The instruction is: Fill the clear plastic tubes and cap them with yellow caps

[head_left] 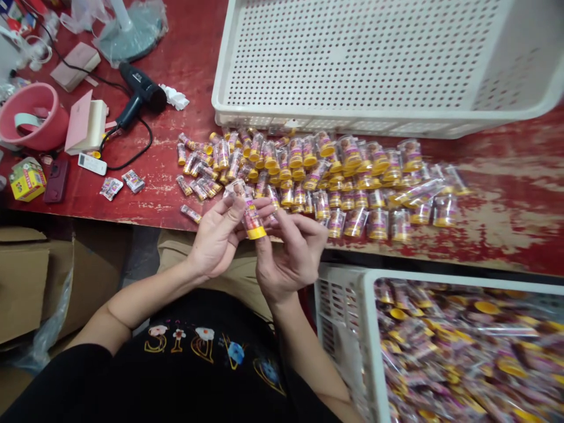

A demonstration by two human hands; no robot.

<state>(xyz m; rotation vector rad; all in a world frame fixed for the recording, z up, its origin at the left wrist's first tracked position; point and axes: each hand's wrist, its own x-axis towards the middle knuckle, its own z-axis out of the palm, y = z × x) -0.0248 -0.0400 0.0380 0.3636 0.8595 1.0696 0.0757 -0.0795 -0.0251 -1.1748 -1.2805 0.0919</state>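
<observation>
A small clear plastic tube (252,216) with a purple-pink printed label and a yellow end cap is held at the table's front edge, cap end toward my body. My left hand (214,239) pinches it along the side, thumb on top. At the yellow cap, the fingers of my right hand (291,255) are curled in, with the thumb against the cap. Just beyond my hands, many similar yellow-capped tubes (348,197) stand and lie close together on the red table (506,176).
Behind the tubes stands a white perforated crate (352,59). Another white crate (370,341), full of tubes, is at lower right. On the left are a hair dryer (140,94), a pink bowl (53,111), a remote (92,164) and small packets (111,188). Cardboard boxes (22,288) sit below.
</observation>
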